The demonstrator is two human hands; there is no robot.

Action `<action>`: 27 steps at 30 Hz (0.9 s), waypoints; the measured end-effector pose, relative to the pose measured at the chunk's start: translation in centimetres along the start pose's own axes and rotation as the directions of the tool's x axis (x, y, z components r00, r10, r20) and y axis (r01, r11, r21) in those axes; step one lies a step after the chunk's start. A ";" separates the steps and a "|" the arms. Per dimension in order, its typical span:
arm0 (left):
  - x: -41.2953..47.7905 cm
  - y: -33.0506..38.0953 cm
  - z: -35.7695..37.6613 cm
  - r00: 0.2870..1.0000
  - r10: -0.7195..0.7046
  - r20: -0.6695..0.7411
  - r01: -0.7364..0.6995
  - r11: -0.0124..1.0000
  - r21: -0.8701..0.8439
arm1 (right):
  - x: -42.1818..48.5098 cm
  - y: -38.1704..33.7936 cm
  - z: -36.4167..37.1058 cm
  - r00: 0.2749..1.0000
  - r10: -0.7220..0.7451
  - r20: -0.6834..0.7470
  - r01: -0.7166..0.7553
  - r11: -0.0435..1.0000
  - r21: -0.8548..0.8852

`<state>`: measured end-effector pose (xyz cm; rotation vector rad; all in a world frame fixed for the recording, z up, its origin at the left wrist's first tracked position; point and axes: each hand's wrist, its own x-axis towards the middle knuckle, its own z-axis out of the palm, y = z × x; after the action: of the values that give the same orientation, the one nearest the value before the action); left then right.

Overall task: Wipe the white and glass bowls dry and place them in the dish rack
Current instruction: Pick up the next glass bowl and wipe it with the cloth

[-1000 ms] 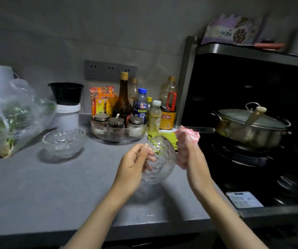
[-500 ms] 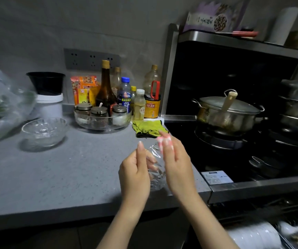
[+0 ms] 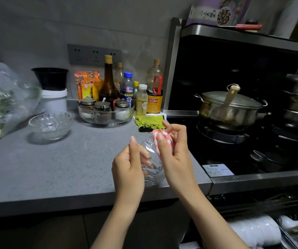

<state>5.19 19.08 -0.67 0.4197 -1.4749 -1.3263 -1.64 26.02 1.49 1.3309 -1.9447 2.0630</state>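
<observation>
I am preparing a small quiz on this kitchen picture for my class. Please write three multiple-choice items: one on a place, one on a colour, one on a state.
1. Where does the second glass bowl stand? A on the grey counter beside the plastic bag; B in a sink; C on the floor.
2. What colour is the cloth in the right hand? A green; B pink and white; C blue.
3. What is the left hand doing? A lying flat; B lifting a bottle; C holding a glass bowl.
Key: 1 A, it rests on the counter near the bag. 2 B, pink-and-white checks show in its grip. 3 C, its grip closes round the clear bowl.
</observation>
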 end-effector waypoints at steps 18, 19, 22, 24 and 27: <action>-0.2 -0.6 -0.9 0.983 -0.170 0.071 0.175 0.982 -0.070 | -2.2 0.4 -2.9 0.971 -0.089 0.224 0.154 0.943 -0.295; -0.2 -0.6 -0.8 0.982 -0.177 0.072 0.182 0.981 -0.074 | -2.5 0.3 -2.8 0.962 -0.105 0.251 0.194 0.912 -0.361; -0.5 -0.5 -0.6 0.983 -0.159 0.094 0.164 0.985 -0.046 | -3.2 0.0 -2.1 0.947 -0.048 0.319 0.190 0.881 -0.432; -0.9 -0.4 -0.5 0.986 -0.140 0.090 0.142 0.990 -0.011 | -3.5 0.0 -1.4 0.955 -0.020 0.297 0.160 0.875 -0.457; -1.3 -0.5 -0.5 0.991 -0.109 0.080 0.106 0.994 0.041 | -3.8 0.1 -0.8 0.957 -0.005 0.290 0.128 0.904 -0.407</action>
<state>5.92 19.73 -1.79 0.4785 -1.5652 -1.4177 0.26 28.60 -0.67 1.6159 -2.2429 1.3589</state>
